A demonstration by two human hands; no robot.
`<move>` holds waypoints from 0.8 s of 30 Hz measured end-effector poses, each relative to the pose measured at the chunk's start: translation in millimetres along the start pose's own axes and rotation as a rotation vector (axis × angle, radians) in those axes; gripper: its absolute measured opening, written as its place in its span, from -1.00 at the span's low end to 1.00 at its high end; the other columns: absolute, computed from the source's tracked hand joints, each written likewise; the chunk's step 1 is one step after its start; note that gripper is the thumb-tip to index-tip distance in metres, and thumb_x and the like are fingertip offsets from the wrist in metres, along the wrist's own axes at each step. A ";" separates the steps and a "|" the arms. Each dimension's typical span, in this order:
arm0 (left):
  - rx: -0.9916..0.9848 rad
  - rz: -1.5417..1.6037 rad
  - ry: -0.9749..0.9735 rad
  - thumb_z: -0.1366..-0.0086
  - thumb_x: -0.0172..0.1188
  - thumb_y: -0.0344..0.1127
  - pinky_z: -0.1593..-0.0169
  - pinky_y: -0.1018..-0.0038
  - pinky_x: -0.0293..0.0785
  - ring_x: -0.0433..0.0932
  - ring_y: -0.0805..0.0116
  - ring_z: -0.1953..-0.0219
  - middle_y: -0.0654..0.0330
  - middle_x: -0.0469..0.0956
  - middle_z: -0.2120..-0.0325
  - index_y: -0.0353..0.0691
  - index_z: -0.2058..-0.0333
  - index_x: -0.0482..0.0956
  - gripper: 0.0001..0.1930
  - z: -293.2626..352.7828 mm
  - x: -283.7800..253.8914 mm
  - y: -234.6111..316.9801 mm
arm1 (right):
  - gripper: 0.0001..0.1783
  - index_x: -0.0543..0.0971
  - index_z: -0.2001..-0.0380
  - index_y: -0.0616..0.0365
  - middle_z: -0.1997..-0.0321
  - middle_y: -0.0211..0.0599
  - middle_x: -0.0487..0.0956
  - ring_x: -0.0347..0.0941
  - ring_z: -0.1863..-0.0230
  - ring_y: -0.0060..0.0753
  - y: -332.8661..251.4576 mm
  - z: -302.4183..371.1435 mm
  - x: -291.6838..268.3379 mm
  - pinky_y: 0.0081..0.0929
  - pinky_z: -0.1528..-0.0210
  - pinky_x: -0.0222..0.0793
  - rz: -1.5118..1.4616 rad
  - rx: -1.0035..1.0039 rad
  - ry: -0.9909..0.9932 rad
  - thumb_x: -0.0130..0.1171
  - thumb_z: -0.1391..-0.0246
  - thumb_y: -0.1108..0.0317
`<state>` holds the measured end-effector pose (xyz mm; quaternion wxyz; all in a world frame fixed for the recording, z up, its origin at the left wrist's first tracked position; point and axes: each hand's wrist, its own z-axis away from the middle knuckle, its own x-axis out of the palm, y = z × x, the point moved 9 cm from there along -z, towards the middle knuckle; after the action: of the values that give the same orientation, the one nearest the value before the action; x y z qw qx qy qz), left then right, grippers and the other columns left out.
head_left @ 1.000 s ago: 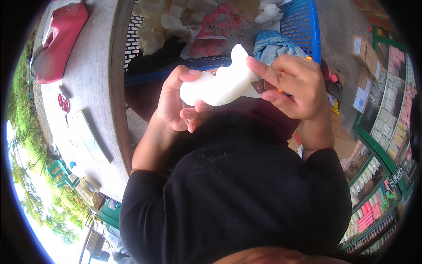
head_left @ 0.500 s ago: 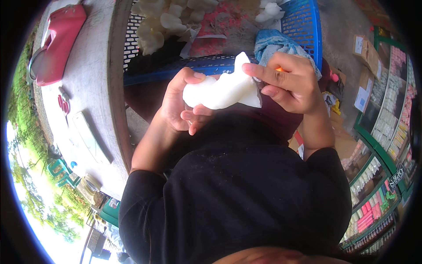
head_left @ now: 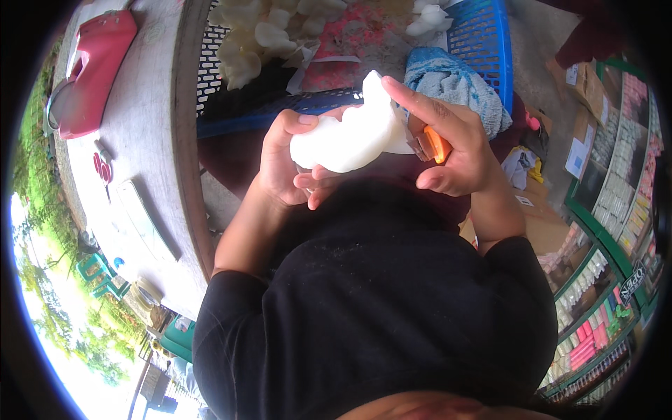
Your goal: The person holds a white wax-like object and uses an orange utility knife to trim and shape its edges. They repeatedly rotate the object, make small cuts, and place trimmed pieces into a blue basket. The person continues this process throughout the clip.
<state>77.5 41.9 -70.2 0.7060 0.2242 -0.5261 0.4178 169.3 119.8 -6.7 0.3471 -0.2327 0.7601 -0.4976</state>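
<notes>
Support the white waxy-looking molded piece (head_left: 336, 145) in front of the black shirt (head_left: 378, 301), with the left hand (head_left: 283, 159) closed around its rounded end, thumb on top and fingertips below. Grip no harder than needed: probably brittle along thin edges, so best to spread the load over the finger pads rather than pinch at 1 spot.

Carry the orange-handled bladed tool (head_left: 439, 145) in the right hand (head_left: 462, 143), lodged near the palm with thumb standing off and index finger stretched to the piece's raised tip. Cannot tell the exact grip on the handle from this view. Mind the dark blade (head_left: 421, 148), just beside the white edge; cannot tell contact from a narrow gap.

Lay the blade shallow, take thin, light passes, and aim each away from the left fingertips. Set the thumb onto the handle before adding force, for a steadier angle. Turn the piece with the left hand rather than twist the right wrist.

Work close to the blue plastic basket (head_left: 495, 49), just beyond both hands, to drop shavings among the pale shell-like pieces (head_left: 241, 49) and pink scraps (head_left: 357, 31). Avoid snagging the blade on the blue towel (head_left: 458, 91), draped at the basket's near right corner.
</notes>
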 end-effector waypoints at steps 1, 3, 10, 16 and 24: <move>-0.017 0.003 -0.002 -0.04 -0.07 -0.09 0.81 0.53 0.44 0.27 0.53 0.86 0.06 0.39 0.72 -0.34 0.00 0.29 -0.43 0.5 -0.6 -0.5 | 0.00 0.21 -0.16 0.42 0.64 -0.44 0.31 0.18 0.63 -0.67 1.5 0.1 -1.1 -0.65 0.59 0.03 -0.069 0.046 0.008 -0.06 0.02 -0.35; -0.021 0.034 0.036 -0.04 -0.08 -0.09 0.80 0.54 0.45 0.30 0.51 0.86 0.03 0.42 0.69 -0.35 -0.02 0.27 -0.40 3.1 -0.6 -0.5 | -0.02 0.19 -0.17 0.43 0.67 -0.43 0.31 0.21 0.65 -0.64 1.2 -0.6 -2.9 -0.63 0.59 0.06 -0.055 0.052 0.003 -0.09 -0.01 -0.33; -0.057 -0.243 0.090 -0.02 -0.09 -0.12 0.74 0.56 0.52 0.40 0.49 0.82 -0.06 0.51 0.56 -0.42 -0.10 0.18 -0.32 8.4 -5.2 -0.7 | -0.08 0.23 -0.14 0.44 0.68 -0.37 0.32 0.26 0.68 -0.55 -9.4 -3.1 -0.7 -0.59 0.59 0.11 0.109 -0.084 -0.053 -0.12 -0.06 -0.28; -0.046 -0.546 0.104 -0.02 -0.09 -0.12 0.70 0.56 0.55 0.40 0.52 0.82 -0.03 0.52 0.58 -0.46 -0.08 0.19 -0.32 11.9 5.6 -0.4 | -0.31 0.34 -0.13 0.19 0.54 -0.24 0.50 0.41 0.59 -0.27 -21.4 -9.2 -4.0 -0.46 0.51 0.30 0.186 -0.158 -0.091 0.02 -0.04 -0.07; -0.055 -0.740 0.120 -0.03 -0.06 -0.08 0.70 0.63 0.50 0.40 0.54 0.80 0.10 0.47 0.66 -0.45 -0.08 0.21 -0.31 13.8 9.5 2.7 | -0.20 0.40 -0.04 0.35 0.67 -0.33 0.33 0.26 0.66 -0.43 -19.4 -4.4 -1.5 -0.49 0.59 0.06 0.165 -0.214 -0.054 -0.13 -0.08 -0.24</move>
<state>68.5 36.3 -57.0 0.8445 0.3552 -0.3784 0.1322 167.2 115.9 12.7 0.3802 -0.2184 0.8158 -0.3770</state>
